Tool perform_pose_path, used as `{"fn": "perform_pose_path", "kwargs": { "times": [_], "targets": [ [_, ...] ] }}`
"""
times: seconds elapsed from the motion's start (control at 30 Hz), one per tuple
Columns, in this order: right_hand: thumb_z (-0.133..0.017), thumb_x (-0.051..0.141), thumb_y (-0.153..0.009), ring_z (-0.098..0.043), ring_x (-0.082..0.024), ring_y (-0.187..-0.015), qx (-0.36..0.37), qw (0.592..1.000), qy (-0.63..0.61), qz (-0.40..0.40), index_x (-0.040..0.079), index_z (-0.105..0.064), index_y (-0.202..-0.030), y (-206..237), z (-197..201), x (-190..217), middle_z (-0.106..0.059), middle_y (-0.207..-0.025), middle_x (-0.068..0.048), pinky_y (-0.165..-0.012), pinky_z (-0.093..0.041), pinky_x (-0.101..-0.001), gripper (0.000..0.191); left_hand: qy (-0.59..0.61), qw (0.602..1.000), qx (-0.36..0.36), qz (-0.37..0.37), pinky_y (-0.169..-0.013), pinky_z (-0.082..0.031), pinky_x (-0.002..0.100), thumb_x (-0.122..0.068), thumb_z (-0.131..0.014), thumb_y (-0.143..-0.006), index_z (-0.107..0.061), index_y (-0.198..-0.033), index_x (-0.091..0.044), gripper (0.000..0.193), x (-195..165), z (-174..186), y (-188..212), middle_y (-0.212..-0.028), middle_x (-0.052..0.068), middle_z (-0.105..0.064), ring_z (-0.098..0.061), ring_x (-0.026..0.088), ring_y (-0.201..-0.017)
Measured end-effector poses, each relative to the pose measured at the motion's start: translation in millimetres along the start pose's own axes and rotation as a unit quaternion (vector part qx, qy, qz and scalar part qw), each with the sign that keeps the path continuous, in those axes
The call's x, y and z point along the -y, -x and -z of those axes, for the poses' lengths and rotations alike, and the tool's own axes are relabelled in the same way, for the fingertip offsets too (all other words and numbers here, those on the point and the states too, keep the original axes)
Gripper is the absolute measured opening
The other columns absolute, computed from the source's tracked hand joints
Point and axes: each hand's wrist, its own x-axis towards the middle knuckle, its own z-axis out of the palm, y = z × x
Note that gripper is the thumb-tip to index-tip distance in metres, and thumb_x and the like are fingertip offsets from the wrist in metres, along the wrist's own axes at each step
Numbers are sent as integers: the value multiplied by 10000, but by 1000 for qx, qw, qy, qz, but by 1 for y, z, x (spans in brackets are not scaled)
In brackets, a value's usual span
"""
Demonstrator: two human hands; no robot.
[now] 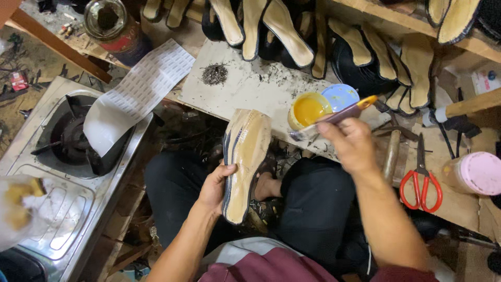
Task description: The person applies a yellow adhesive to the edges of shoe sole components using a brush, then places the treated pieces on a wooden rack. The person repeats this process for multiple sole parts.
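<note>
Closest to the lens, my maroon-and-grey shirt front (pixel 271 263) and both forearms fill the lower edge, with my dark trousers (pixel 313 203) below them. Landmark for this report: the glue pot (pixel 308 110), a small round container of yellow adhesive on the pale work table (pixel 250 86).

My left hand (pixel 215 187) is closed around the rear edge of a shoe sole (pixel 244 162), tan face up with a dark rim. That sole sits below and to the left of the glue pot, held over my lap, its toe end nearly reaching the table edge.

My right hand (pixel 349 143) lies just below and to the right of the glue pot, fingers pinched on a brush (pixel 339 114) whose handle tip is orange. The brush runs across the pot's near rim; whether its bristles touch the adhesive I cannot tell.

A blue lid (pixel 340 95) touches the pot on its right. Red-handled scissors (pixel 421 180) lie well right of the pot, a pink-lidded jar (pixel 477 173) beyond them. A row of finished soles (pixel 292 31) stands above the pot. A gas stove (pixel 68 156) sits far left of it.
</note>
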Motion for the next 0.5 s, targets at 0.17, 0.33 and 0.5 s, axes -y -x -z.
{"fn": "perform_pose_path", "kwargs": {
  "times": [0.17,0.33,0.5],
  "targets": [
    [-774,70,-953,-677,-184,-1042,-16,965,127,229,19,-717,-1099,8,-40,13,-708,-1096,-84,-917,-559,-311,165,-37,999,16,18,-844,-604,409,-194,-645,-881,-526,-1428,-14,588,7,-1,1,-1175,224,-697,-729,293,-944],
    [-776,82,-964,-676,-206,-1021,-24,953,146,264,4,-709,-1085,-1,-47,21,-699,-1064,-99,-903,-553,-331,159,-28,999,44,1,-891,-598,402,-190,-644,-874,-498,-1460,-6,631,1,2,5,-1242,198,-684,-726,270,-1008],
    [-760,94,-939,-698,-173,-935,80,970,99,209,23,-728,-1045,11,-53,16,-726,-1001,-67,-826,-561,-310,132,-30,998,46,-14,-870,-606,412,-203,-631,-892,-476,-1469,-17,626,0,-6,3,-1205,204,-680,-727,277,-979]
  ]
}}
